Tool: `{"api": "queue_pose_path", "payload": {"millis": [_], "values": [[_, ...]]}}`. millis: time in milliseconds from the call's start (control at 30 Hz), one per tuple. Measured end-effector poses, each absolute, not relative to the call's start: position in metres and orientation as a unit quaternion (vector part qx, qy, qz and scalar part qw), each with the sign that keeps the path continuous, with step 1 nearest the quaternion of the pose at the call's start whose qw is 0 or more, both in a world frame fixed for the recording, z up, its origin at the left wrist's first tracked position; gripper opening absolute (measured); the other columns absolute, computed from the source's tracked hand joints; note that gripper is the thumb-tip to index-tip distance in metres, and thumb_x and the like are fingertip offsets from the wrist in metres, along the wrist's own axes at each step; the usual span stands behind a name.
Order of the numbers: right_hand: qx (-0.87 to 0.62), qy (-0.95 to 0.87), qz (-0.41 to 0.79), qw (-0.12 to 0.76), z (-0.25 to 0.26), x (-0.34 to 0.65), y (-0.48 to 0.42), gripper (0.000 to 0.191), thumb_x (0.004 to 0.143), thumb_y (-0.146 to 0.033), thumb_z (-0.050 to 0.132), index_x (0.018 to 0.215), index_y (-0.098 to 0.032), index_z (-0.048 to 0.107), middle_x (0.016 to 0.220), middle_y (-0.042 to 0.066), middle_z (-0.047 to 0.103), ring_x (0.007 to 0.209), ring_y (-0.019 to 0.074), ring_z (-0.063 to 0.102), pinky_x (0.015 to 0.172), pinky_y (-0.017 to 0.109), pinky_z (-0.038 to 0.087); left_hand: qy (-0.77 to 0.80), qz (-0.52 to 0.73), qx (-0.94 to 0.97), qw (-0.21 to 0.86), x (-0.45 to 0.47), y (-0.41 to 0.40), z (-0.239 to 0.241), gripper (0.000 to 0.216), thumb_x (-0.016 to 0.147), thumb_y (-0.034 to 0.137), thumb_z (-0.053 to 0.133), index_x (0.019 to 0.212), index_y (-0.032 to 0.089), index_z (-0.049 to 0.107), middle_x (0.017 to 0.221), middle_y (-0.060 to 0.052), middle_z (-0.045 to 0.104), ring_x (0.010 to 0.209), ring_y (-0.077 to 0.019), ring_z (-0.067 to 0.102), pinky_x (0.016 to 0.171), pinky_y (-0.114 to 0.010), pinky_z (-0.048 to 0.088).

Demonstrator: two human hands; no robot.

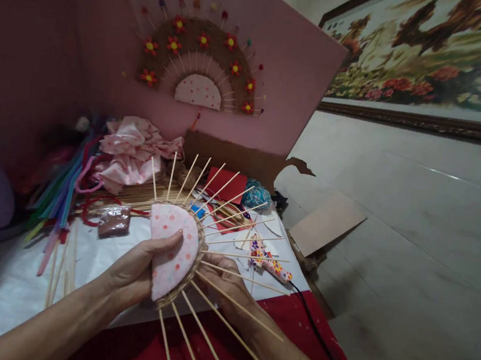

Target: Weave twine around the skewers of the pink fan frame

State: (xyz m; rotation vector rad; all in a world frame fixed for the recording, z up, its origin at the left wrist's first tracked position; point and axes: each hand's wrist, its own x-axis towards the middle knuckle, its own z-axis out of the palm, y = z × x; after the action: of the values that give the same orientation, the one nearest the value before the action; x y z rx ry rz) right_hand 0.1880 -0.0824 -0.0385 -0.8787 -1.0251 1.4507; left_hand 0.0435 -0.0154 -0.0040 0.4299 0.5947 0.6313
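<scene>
A fabric-covered half-circle [169,226], white-pink with coral dots, is tilted in front of me. Braided twine [202,240] runs round its curved edge, and thin wooden sticks [237,256] fan outward from there. My left hand [134,275] is closed on the straight side, its thumb lying across the fabric and its other fingers hidden behind. At the curved edge, my right hand [226,284] has its fingers curled behind the sticks, gripping around the twine rim. The sticks partly cover those fingertips, so any loose twine end in them cannot be made out.
A flower-patterned glue gun [269,260] lies to the right, its black cord trailing over red cloth [313,331]. Behind are blue yarn [257,195], pink fabric [134,145], pipe cleaners [65,180] and a brown packet [114,221]. A flower-decorated half-circle fan [201,57] is on the pink board.
</scene>
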Motion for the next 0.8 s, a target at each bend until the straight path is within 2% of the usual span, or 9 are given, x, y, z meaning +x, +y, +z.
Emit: {"api": "queue_pose_path", "payload": {"millis": [100, 167, 300, 433, 800], "values": [[-0.365, -0.426, 0.606, 0.564, -0.042, 0.185, -0.081, 0.023, 0.072, -0.035, 0.065, 0.087, -0.018, 0.062, 0.075, 0.000, 0.059, 0.063, 0.0099, 0.052, 0.069, 0.025, 0.042, 0.296, 0.313, 0.199, 0.880, 0.044, -0.015, -0.003, 0.023, 0.078, 0.007, 0.050, 0.100, 0.004, 0.055, 0.070, -0.015, 0.070, 0.069, -0.0276, 0.068, 0.070, -0.043, 0.054], [-0.372, -0.414, 0.597, 0.578, -0.044, 0.184, -0.080, 0.021, 0.070, -0.035, 0.066, 0.081, -0.017, 0.061, 0.067, -0.002, 0.056, 0.056, 0.0087, 0.047, 0.062, 0.024, 0.041, 0.303, 0.319, 0.201, 0.875, 0.045, -0.015, -0.002, 0.021, 0.076, 0.005, 0.051, 0.096, 0.005, 0.056, 0.069, -0.014, 0.070, 0.067, -0.0270, 0.068, 0.069, -0.043, 0.055], [-0.376, -0.395, 0.576, 0.609, -0.044, 0.183, -0.078, 0.025, 0.065, -0.036, 0.070, 0.068, -0.016, 0.056, 0.056, -0.005, 0.048, 0.048, 0.0055, 0.037, 0.048, 0.019, 0.031, 0.301, 0.323, 0.206, 0.873, 0.046, -0.017, -0.001, 0.021, 0.073, -0.002, 0.049, 0.091, 0.005, 0.057, 0.069, -0.014, 0.070, 0.066, -0.0261, 0.068, 0.070, -0.042, 0.055], [-0.382, -0.391, 0.565, 0.618, -0.041, 0.180, -0.081, 0.028, 0.065, -0.036, 0.071, 0.064, -0.014, 0.053, 0.052, -0.006, 0.046, 0.045, 0.0035, 0.032, 0.043, 0.017, 0.024, 0.303, 0.327, 0.197, 0.873, 0.048, -0.018, 0.000, 0.018, 0.074, 0.001, 0.048, 0.089, 0.005, 0.057, 0.067, -0.014, 0.070, 0.065, -0.0260, 0.068, 0.067, -0.042, 0.055], [-0.367, -0.365, 0.582, 0.627, -0.035, 0.174, -0.086, 0.024, 0.066, -0.032, 0.071, 0.069, -0.014, 0.054, 0.055, -0.006, 0.048, 0.046, 0.0022, 0.035, 0.042, 0.015, 0.026, 0.318, 0.313, 0.189, 0.875, 0.050, -0.020, -0.003, 0.018, 0.077, 0.008, 0.048, 0.091, 0.002, 0.057, 0.064, -0.017, 0.069, 0.059, -0.0265, 0.067, 0.062, -0.040, 0.055]]}}
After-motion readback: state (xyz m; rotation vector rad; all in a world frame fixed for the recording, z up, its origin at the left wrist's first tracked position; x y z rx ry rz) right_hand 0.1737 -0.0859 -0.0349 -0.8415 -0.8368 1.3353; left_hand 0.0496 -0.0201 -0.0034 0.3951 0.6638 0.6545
